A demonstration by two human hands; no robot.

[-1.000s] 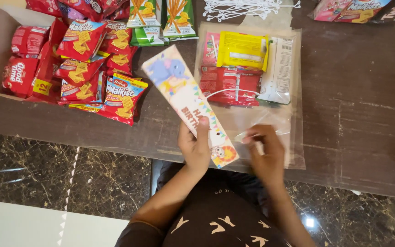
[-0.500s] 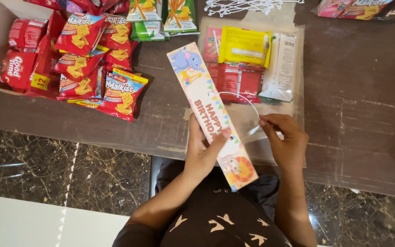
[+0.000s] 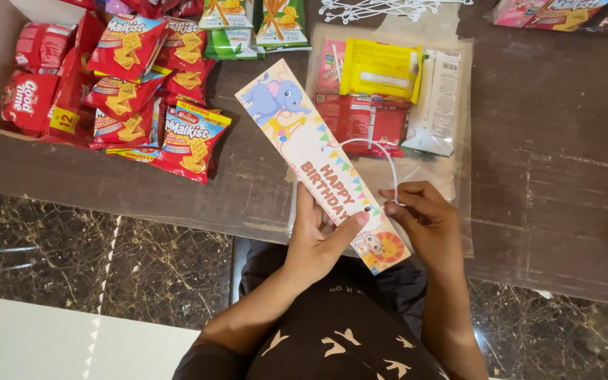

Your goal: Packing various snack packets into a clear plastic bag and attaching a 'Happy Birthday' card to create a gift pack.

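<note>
Both hands had shifted: the left hand (image 3: pixel 316 236) clamped the long illustrated card (image 3: pixel 321 164), now swung flatter over the counter (image 3: pixel 543 176), the right hand (image 3: pixel 425 218) pinched the white string loop (image 3: pixel 374 149) beside the clear bag (image 3: pixel 388 84) of red, yellow and white packets.

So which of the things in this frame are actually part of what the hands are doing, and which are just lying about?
In hand:
- long paper card with cartoon elephant and lion, held by the left hand
- thin white loop tie, pinched by the right hand
- clear plastic bag of snack packets, under the card

Lying about:
- red biscuit packets
- green stick-snack packets
- bundle of white ties
- dark wooden table
</note>
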